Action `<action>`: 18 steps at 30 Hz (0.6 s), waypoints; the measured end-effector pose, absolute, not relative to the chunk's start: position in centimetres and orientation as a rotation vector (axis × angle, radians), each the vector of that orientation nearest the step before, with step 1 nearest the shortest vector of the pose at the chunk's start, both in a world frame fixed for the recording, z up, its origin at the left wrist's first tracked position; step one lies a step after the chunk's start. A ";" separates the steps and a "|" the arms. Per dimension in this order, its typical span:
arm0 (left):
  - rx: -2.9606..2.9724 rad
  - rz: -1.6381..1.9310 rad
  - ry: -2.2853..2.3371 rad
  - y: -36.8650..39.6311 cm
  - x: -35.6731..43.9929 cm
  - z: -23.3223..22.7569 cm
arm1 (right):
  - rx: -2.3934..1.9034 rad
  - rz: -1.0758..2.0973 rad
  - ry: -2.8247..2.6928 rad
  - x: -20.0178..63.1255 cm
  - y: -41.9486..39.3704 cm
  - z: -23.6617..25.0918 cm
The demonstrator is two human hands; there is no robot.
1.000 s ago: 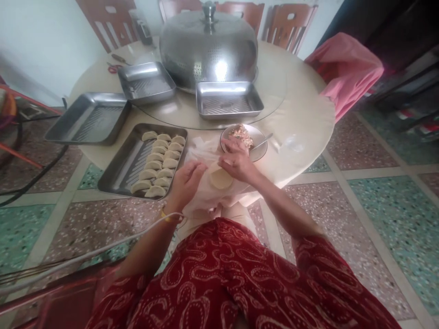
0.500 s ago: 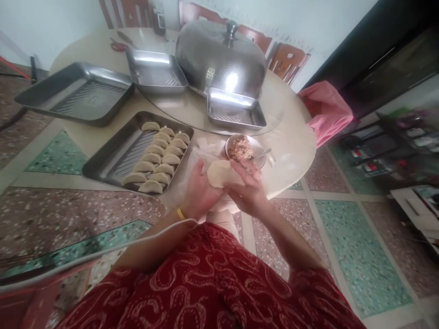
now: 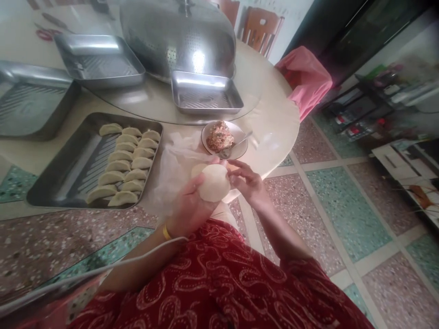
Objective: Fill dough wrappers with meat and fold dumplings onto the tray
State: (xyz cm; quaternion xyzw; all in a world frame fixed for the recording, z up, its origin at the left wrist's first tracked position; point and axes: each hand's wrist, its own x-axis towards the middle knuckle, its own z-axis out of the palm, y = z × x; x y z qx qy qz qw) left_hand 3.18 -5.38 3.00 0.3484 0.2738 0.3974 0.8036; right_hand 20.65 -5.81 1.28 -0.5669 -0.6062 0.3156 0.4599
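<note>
We see our own body from above: deep red garment (image 3: 219,283) w/ pale swirly paisley-type print, covering lap & upper arms. Sleeves end approx. at the elbow; forearms bare. Left wrist has a thin yellow bangle (image 3: 166,232). A whitish cable (image 3: 103,269) crosses the left forearm, running off lower left.

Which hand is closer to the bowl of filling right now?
Right. The right hand sits just below the bowl of filling, fingertips short of its near rim, not touching. The left hand is lower and further left, cradling the round wrapper.
</note>
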 end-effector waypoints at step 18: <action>0.482 0.877 0.567 -5.2 4.1 2.8 | -1.264 0.994 -1.310 20.1 -5.5 -1.2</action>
